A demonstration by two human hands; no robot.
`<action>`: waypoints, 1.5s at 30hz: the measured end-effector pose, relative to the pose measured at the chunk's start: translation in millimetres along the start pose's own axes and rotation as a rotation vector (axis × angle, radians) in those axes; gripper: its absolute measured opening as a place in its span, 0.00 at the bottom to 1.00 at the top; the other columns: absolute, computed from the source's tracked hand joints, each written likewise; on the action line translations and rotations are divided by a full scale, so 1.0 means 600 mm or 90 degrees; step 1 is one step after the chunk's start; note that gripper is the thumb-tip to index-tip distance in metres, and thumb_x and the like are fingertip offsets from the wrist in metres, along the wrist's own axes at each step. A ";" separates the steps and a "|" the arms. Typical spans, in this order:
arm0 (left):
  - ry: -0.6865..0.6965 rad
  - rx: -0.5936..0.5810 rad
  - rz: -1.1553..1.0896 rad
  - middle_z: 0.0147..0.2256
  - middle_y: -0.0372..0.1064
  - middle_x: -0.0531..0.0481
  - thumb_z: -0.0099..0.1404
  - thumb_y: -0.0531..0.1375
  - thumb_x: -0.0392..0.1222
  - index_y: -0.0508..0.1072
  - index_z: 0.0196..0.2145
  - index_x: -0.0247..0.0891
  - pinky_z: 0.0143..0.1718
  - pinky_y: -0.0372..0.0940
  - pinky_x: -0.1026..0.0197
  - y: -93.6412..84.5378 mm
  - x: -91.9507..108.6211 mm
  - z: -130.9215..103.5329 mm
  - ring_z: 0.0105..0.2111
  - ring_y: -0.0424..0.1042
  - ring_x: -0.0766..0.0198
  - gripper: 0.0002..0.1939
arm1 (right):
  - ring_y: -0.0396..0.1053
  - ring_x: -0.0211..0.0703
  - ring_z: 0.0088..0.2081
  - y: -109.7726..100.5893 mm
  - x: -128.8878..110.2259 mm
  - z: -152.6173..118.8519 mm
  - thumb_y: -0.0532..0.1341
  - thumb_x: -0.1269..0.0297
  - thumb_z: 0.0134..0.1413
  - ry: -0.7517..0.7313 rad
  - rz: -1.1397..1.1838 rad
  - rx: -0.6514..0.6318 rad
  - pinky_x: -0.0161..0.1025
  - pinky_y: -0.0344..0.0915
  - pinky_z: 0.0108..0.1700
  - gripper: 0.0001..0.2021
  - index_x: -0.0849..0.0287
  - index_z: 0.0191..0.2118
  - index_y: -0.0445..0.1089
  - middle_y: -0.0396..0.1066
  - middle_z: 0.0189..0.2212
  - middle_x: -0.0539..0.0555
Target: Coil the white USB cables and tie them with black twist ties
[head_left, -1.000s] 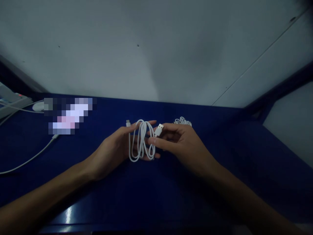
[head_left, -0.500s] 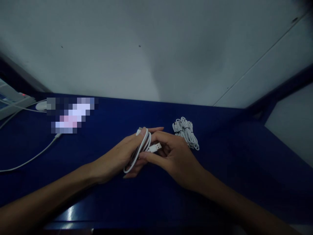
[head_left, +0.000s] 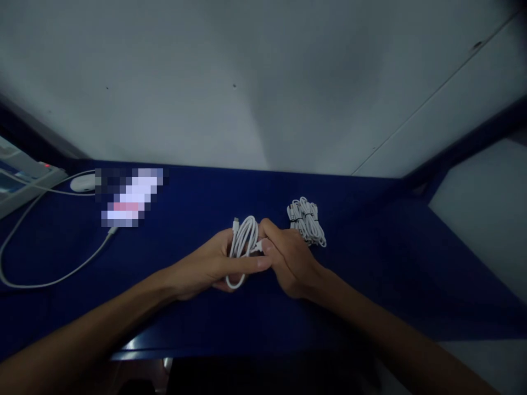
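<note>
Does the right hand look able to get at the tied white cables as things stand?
Likely yes: the tied white cables lie just beyond the right hand, with nothing visible between them. However, that hand seems to grip the plug of the coiled cable, so it may need to release that first.

The coiled cable [head_left: 247, 235] is showing a smooth, plastic-looking white skin, and the plug [head_left: 235, 224] at its upper end is looking metallic at the tip. The bundled cables [head_left: 315, 224] are sharing that smooth plastic look. The blue tabletop [head_left: 197, 197] is appearing smooth and hard, with a glossy streak of light glinting along its near edge. Behind it, the pale wall [head_left: 173, 115] is looking mostly smooth and matt. The charging cord [head_left: 41, 286] is looking like smooth plastic.
</note>
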State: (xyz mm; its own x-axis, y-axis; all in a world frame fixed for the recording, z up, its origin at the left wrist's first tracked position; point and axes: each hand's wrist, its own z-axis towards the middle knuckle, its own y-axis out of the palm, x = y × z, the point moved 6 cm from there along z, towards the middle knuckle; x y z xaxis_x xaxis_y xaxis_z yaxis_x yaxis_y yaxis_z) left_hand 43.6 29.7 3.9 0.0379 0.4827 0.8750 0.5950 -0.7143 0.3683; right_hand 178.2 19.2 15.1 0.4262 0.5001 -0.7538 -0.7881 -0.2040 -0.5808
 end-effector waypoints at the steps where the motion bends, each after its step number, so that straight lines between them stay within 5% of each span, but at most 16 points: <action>1: -0.007 -0.006 -0.002 0.23 0.59 0.60 0.67 0.73 0.40 0.71 0.38 0.39 0.18 0.46 0.69 0.000 0.004 -0.001 0.20 0.52 0.72 0.12 | 0.58 0.39 0.22 -0.001 -0.001 0.000 0.50 0.66 0.75 -0.002 0.004 0.005 0.41 0.54 0.29 0.08 0.52 0.39 0.57 0.62 0.25 0.45; 4: 0.005 -0.025 -0.026 0.26 0.62 0.58 0.68 0.71 0.37 0.72 0.40 0.37 0.17 0.46 0.71 -0.002 0.010 -0.004 0.20 0.52 0.73 0.10 | 0.60 0.37 0.21 -0.003 -0.002 0.000 0.52 0.65 0.75 -0.019 0.018 0.039 0.39 0.56 0.27 0.04 0.53 0.43 0.60 0.65 0.25 0.44; 10: 0.033 -0.050 -0.038 0.25 0.64 0.55 0.75 0.64 0.40 0.71 0.35 0.36 0.28 0.71 0.64 -0.008 0.004 0.000 0.26 0.68 0.67 0.09 | 0.64 0.34 0.20 -0.003 -0.001 -0.001 0.57 0.60 0.78 -0.049 0.008 0.092 0.34 0.59 0.24 0.05 0.55 0.47 0.64 0.69 0.25 0.43; 12: 0.016 -0.053 -0.045 0.24 0.58 0.60 0.76 0.63 0.39 0.70 0.38 0.37 0.25 0.67 0.67 -0.008 0.001 0.000 0.21 0.60 0.71 0.08 | 0.62 0.33 0.20 -0.004 -0.001 -0.001 0.59 0.59 0.77 -0.057 -0.010 0.114 0.34 0.59 0.24 0.07 0.54 0.45 0.64 0.67 0.23 0.42; 15: -0.038 -0.077 -0.053 0.21 0.52 0.65 0.77 0.62 0.37 0.67 0.40 0.40 0.16 0.48 0.73 -0.004 -0.006 -0.003 0.17 0.45 0.75 0.07 | 0.59 0.33 0.19 -0.008 0.000 -0.003 0.63 0.57 0.74 -0.058 -0.037 0.154 0.34 0.58 0.24 0.11 0.54 0.40 0.64 0.61 0.21 0.40; 19: -0.101 -0.123 -0.061 0.20 0.53 0.65 0.74 0.64 0.34 0.65 0.40 0.42 0.15 0.43 0.71 0.005 -0.015 -0.005 0.16 0.44 0.75 0.10 | 0.62 0.33 0.22 -0.018 0.001 -0.006 0.68 0.55 0.68 -0.054 -0.052 0.212 0.33 0.61 0.25 0.15 0.56 0.50 0.65 0.66 0.28 0.43; 22: -0.132 -0.143 -0.058 0.20 0.53 0.66 0.74 0.65 0.36 0.65 0.41 0.43 0.15 0.44 0.71 0.012 -0.021 -0.006 0.16 0.45 0.74 0.10 | 0.68 0.34 0.25 -0.011 -0.008 -0.005 0.63 0.56 0.72 -0.114 -0.062 0.170 0.33 0.64 0.26 0.16 0.60 0.57 0.65 0.72 0.34 0.48; 24: -0.144 -0.146 -0.052 0.19 0.52 0.66 0.74 0.66 0.39 0.66 0.41 0.42 0.15 0.44 0.70 0.015 -0.023 -0.006 0.16 0.45 0.74 0.10 | 0.69 0.35 0.26 -0.002 -0.014 -0.004 0.59 0.58 0.76 -0.162 -0.077 0.137 0.34 0.65 0.27 0.10 0.60 0.50 0.69 0.73 0.33 0.49; 28: -0.119 -0.090 -0.060 0.19 0.52 0.67 0.74 0.68 0.40 0.69 0.49 0.42 0.16 0.44 0.70 0.012 -0.017 -0.005 0.17 0.43 0.73 0.12 | 0.61 0.33 0.21 0.003 -0.013 -0.004 0.57 0.62 0.76 -0.159 -0.098 0.173 0.34 0.59 0.23 0.12 0.57 0.36 0.68 0.66 0.24 0.45; 34: -0.082 -0.018 -0.091 0.25 0.56 0.61 0.78 0.63 0.49 0.74 0.50 0.40 0.18 0.47 0.69 -0.001 -0.011 0.000 0.19 0.49 0.73 0.11 | 0.59 0.32 0.21 -0.026 -0.011 -0.008 0.58 0.70 0.74 -0.105 -0.133 0.313 0.34 0.56 0.24 0.10 0.56 0.36 0.66 0.63 0.23 0.43; 37: -0.059 -0.006 -0.094 0.26 0.52 0.59 0.82 0.52 0.57 0.79 0.43 0.35 0.19 0.49 0.68 -0.006 -0.015 0.004 0.20 0.48 0.71 0.24 | 0.55 0.31 0.18 -0.034 -0.009 -0.008 0.60 0.71 0.72 -0.098 -0.134 0.343 0.33 0.53 0.22 0.11 0.55 0.34 0.65 0.59 0.20 0.41; 45: -0.081 -0.013 -0.064 0.25 0.52 0.60 0.81 0.54 0.58 0.65 0.32 0.39 0.21 0.53 0.67 0.011 -0.029 0.006 0.21 0.50 0.70 0.24 | 0.52 0.32 0.20 -0.024 0.003 0.002 0.59 0.69 0.71 -0.113 -0.155 0.231 0.37 0.49 0.23 0.19 0.56 0.25 0.61 0.56 0.19 0.43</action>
State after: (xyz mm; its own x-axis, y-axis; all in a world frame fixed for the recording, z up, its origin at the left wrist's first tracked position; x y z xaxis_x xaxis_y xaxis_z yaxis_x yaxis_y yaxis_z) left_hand 49.5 18.3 -10.1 0.0807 0.6121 0.7867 0.5849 -0.6682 0.4598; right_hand 189.7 23.9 22.1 0.5603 0.6398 -0.5261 -0.7924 0.2291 -0.5653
